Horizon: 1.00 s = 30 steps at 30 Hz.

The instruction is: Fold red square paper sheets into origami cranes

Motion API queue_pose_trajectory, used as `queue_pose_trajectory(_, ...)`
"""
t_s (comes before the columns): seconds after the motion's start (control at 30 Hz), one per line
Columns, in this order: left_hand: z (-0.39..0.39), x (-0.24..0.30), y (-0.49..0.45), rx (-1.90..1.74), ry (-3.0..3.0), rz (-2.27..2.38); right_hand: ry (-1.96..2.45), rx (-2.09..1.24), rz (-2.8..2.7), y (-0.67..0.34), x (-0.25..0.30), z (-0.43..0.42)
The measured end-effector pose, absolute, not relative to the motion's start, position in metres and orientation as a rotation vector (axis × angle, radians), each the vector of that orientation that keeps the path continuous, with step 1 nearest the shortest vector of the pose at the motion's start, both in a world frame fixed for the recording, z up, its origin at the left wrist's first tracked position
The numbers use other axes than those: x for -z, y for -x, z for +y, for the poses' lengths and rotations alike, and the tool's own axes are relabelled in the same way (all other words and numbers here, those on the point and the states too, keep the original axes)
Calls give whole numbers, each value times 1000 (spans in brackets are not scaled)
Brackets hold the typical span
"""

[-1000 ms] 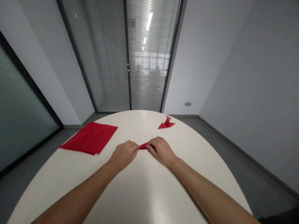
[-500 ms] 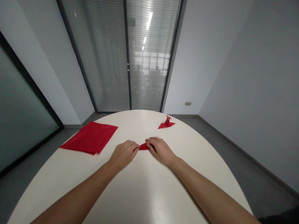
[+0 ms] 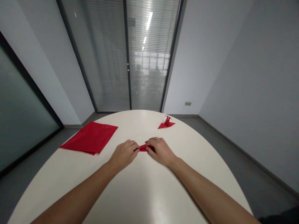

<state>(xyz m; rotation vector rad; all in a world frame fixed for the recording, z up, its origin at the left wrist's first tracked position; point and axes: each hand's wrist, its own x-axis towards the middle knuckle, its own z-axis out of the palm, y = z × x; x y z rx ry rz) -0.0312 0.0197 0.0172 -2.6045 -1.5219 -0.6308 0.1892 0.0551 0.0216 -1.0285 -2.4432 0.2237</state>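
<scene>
A small folded piece of red paper lies on the white oval table, pinched from both sides. My left hand grips its left end with curled fingers. My right hand covers its right end, fingers bent down on it. Most of the folded piece is hidden under my fingers.
A stack of flat red paper sheets lies at the table's left. A finished red paper crane stands toward the far right. Beyond the table are glass doors with blinds, grey walls and grey floor.
My right hand has slid a little left and down along the folded paper, covering more of it. My left hand has hardly moved.
</scene>
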Motion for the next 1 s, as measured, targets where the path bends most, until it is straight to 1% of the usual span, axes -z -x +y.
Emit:
queue_pose_trajectory(0.2,22,-16,31,683,2641,-1489,992,-280,-2451,-190,-23,54)
queue_pose_trajectory(0.63,21,-16,31,708,2630,-1455,867,-241,-2465,-189,-21,55)
queue_pose_trajectory(1.0,20,-15,30,708,2618,-1429,862,-259,-2462,-188,-23,55)
